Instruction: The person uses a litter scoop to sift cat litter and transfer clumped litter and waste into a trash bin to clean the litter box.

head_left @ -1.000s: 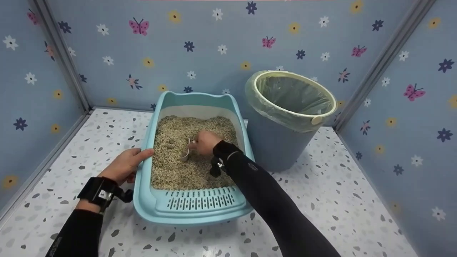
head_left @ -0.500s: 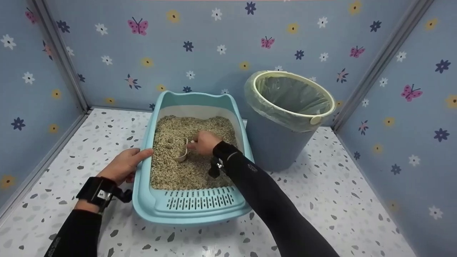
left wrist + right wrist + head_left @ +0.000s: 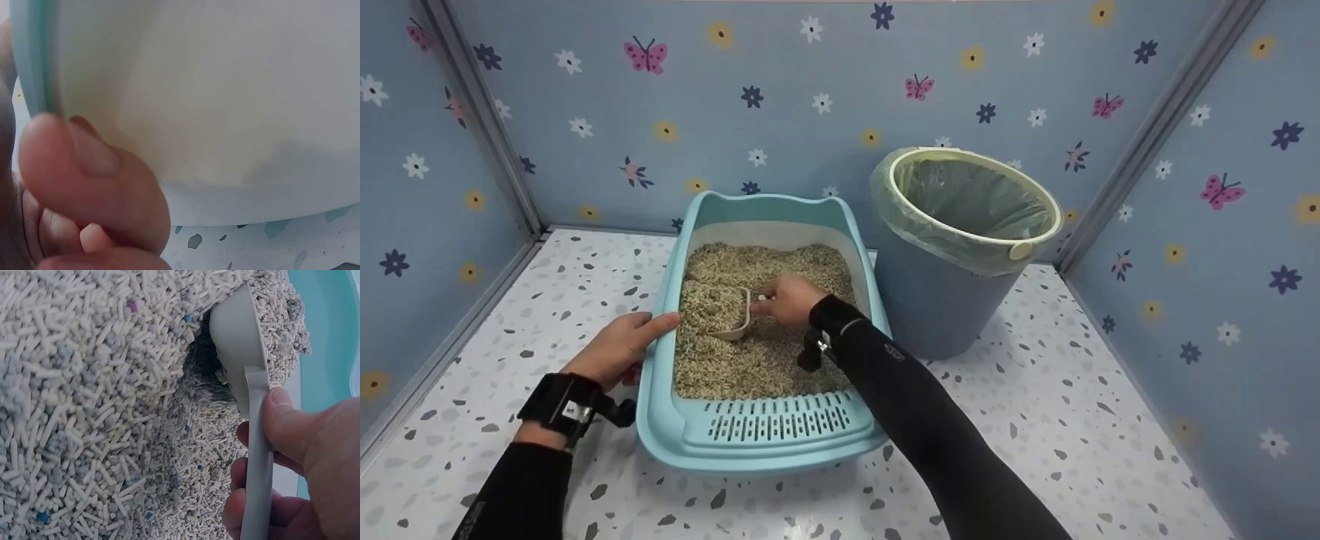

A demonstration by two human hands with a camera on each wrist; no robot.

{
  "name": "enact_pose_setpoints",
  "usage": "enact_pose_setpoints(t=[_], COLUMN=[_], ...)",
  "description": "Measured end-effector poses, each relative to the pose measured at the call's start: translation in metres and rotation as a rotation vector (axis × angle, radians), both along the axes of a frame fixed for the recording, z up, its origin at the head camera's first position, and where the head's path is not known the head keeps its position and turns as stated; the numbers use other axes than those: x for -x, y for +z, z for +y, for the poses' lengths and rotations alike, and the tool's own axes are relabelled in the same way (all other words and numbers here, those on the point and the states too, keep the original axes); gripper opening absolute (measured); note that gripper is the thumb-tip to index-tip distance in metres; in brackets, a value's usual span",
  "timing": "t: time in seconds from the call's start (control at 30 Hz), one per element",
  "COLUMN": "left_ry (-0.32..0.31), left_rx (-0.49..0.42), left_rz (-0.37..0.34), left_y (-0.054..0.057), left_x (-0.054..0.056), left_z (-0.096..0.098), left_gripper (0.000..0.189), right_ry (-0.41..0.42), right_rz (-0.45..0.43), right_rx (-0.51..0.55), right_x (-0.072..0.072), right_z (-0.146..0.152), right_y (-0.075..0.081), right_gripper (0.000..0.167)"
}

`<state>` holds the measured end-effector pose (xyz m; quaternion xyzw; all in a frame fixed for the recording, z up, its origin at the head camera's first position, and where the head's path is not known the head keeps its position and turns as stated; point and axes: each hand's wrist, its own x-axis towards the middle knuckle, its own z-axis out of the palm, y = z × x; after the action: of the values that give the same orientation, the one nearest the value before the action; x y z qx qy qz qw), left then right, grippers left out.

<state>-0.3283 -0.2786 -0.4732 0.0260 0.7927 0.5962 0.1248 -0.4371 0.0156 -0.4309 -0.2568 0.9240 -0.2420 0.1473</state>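
Observation:
A blue litter box (image 3: 765, 454) filled with pellet cat litter (image 3: 735, 375) stands on the floor. My left hand (image 3: 622, 345) grips its left rim, thumb over the top and fingers curled below; the left wrist view shows a fingertip (image 3: 95, 174) against the pale outer wall. Over the middle of the litter my right hand (image 3: 791, 298) holds the handle of a white litter scoop (image 3: 742, 319). The right wrist view shows the scoop (image 3: 239, 332) tilted, heaped with litter, its handle between thumb and curled fingers. A hollow (image 3: 205, 365) lies in the litter beside it.
A grey-blue trash bin (image 3: 937, 315) with a pale rim and a plastic liner (image 3: 930, 187) stands close to the box's right side. Flower-patterned walls (image 3: 780, 90) enclose the back and both sides. The floor (image 3: 1080, 405) is white with grey flecks.
The scoop has slid left through the litter toward the box's left wall, and its bowl has filled with litter. My left hand keeps its grip on the rim.

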Motion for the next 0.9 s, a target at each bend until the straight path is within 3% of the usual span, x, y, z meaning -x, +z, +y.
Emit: enact_pose_setpoints(t=[0.7,0.9], left_ry=[0.000,-0.002], left_rx=[-0.013,-0.015], left_rz=[-0.007,-0.008], left_y=[-0.0003,-0.0003], left_x=[0.0000,0.0002], left_z=[-0.0002,-0.0004], left_gripper=[0.069,0.069], right_ry=[0.053,0.074], right_rz=[-0.034,-0.003], right_rx=[0.042,0.046], right_x=[-0.0059,-0.0072], right_z=[0.0057,0.0064], right_y=[0.0054,0.0052], right_gripper=[0.056,0.057])
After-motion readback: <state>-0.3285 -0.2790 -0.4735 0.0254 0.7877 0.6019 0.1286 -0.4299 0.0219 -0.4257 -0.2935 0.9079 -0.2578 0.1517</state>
